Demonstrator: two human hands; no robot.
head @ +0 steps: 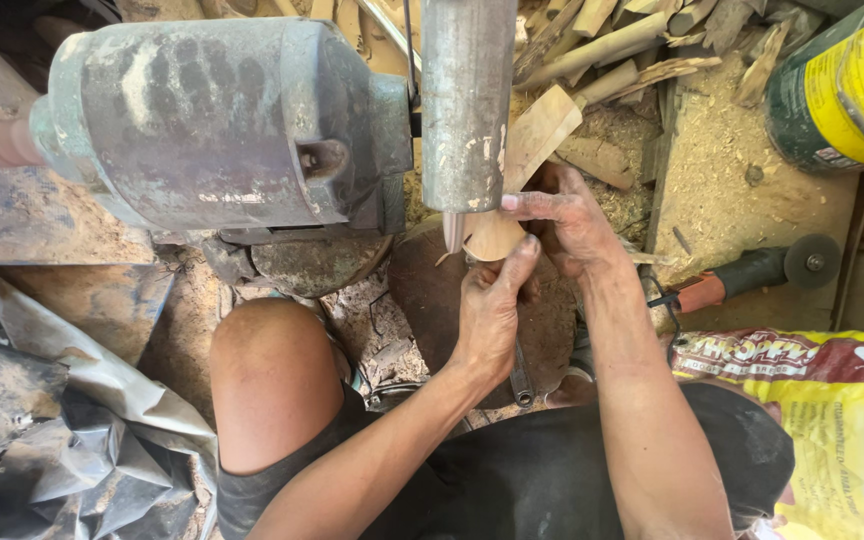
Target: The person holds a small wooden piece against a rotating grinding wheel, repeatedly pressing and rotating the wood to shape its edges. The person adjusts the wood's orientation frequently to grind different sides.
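a pale wood piece (500, 232) is being gripped from both sides right under the grey metal cylinder (467, 100) of the machine. the left hand (490, 305) is closed on its lower edge, thumb pressed up against it, and the right hand (564, 215) is wrapped round the far side with fingers curled over the top. a longer flat offcut (542, 130) is seen sticking up behind, just beside the cylinder.

containers: a green and yellow can (842, 85) is parked top right, contents can't be told. a yellow and red printed sack (822, 420) is lying at the right, shut.

the big grey motor housing (222, 120) takes up the upper left, crowding the work spot. an angle grinder (752, 272) is left on the sawdust at right. wood scraps (612, 45) are piled behind, and crumpled grey sheeting (52, 420) is bunched lower left. a bare knee (272, 370) is tucked under the motor.
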